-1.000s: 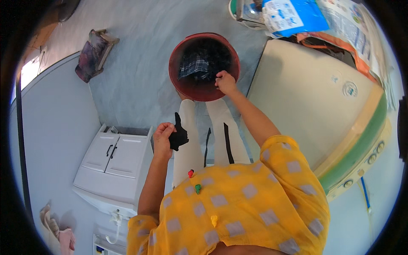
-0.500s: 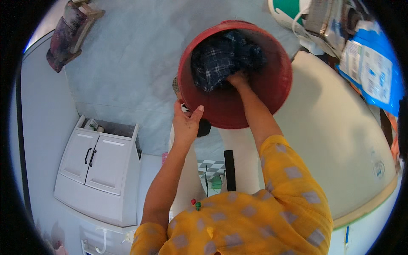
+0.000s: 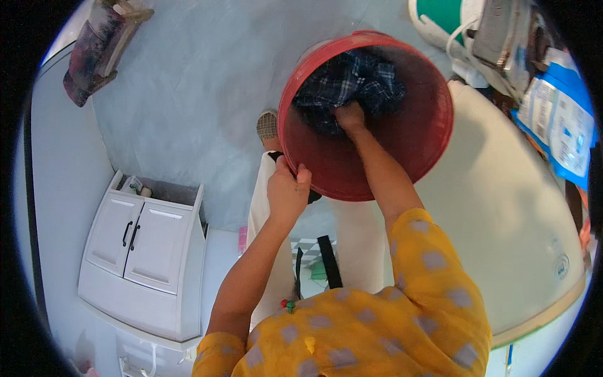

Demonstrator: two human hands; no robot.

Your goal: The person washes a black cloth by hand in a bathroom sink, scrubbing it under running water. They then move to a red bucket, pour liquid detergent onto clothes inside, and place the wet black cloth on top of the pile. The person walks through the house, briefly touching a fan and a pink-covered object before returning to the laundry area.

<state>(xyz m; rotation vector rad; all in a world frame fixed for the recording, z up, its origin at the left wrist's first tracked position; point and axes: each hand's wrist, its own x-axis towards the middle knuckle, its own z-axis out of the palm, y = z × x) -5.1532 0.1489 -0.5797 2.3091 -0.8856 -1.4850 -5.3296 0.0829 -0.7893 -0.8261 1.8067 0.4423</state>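
A large red bucket (image 3: 418,132) tilts with its mouth toward me. Dark blue plaid cloth (image 3: 336,85) lies bunched in it, toward the far side. Reaching inside, my right hand (image 3: 350,118) is closed on a fold of the cloth; its fingertips are hidden in the fabric. My left hand (image 3: 289,193) grips the bucket's near left rim, thumb on the inner side and the other fingers mostly out of sight around the outside.
A cream tabletop or lid-like panel (image 3: 502,207) stands right of the bucket. Beyond it are a blue and white package (image 3: 559,119) and a green and white container (image 3: 440,16). A white cabinet (image 3: 141,245) is at left. My checked shoe (image 3: 267,124) shows beside the bucket.
The bucket has shifted right and slightly nearer, with my left hand moving along on its rim. That hand's fingers have closed more around the rim. My right hand stays in the cloth.
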